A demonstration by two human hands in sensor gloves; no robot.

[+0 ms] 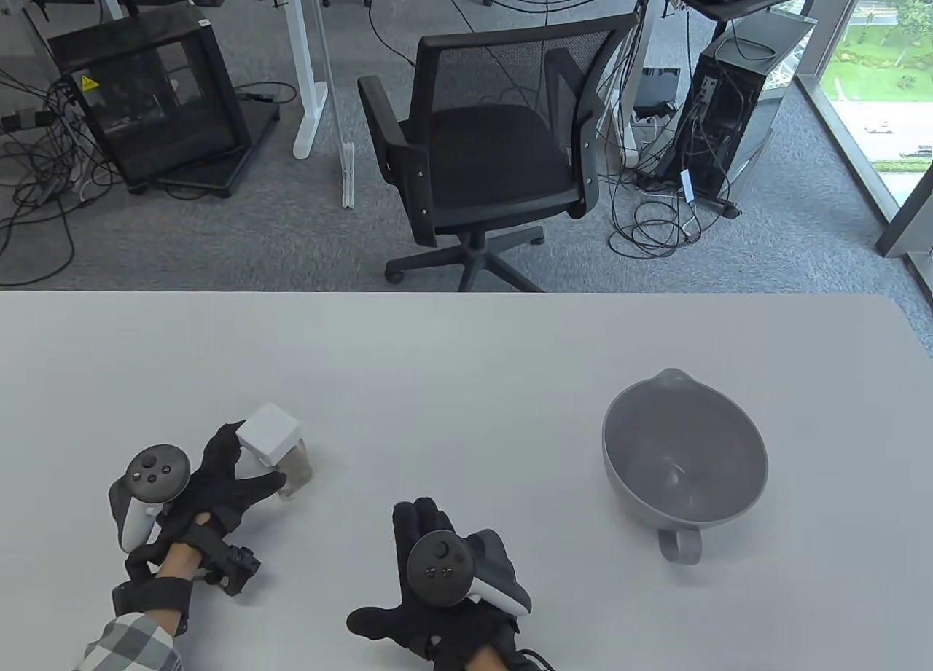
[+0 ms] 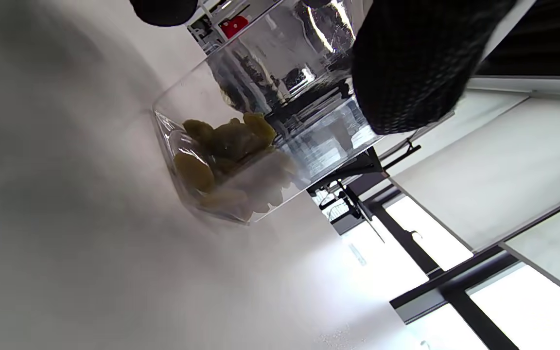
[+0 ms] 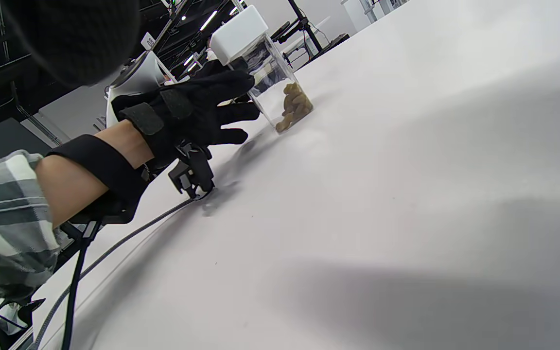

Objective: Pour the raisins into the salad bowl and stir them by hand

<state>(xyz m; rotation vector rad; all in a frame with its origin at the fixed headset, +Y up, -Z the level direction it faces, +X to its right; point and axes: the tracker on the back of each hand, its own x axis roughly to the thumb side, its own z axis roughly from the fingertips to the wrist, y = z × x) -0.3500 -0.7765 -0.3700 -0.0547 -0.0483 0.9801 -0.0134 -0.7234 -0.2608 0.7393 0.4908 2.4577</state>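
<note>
Clear plastic jar (image 1: 286,456) w/ white square lid (image 1: 268,433), approx. 8 o'clock on the grey worktop (image 1: 466,379); tilted, base on the surface. Contents: yellow-green raisins (image 2: 221,155), small heap at the bottom. L hand (image 1: 219,481): black glove, thumb and fingers (image 3: 231,113) wrapped round the jar's sides, just under the lid. Tracker (image 1: 149,485) strapped on back of hand; plaid sleeve (image 1: 131,645) at the wrist. R hand (image 1: 444,591): approx. 6 o'clock, palm down on or just above the worktop, fingers straight and spread, holding nothing. Salad bowl (image 1: 684,452): grey, spout at its far rim, loop handle (image 1: 679,546) at near side, approx. 4 o'clock, well apart from both hands. Beyond the worktop's far edge: black office chair (image 1: 488,154).
</note>
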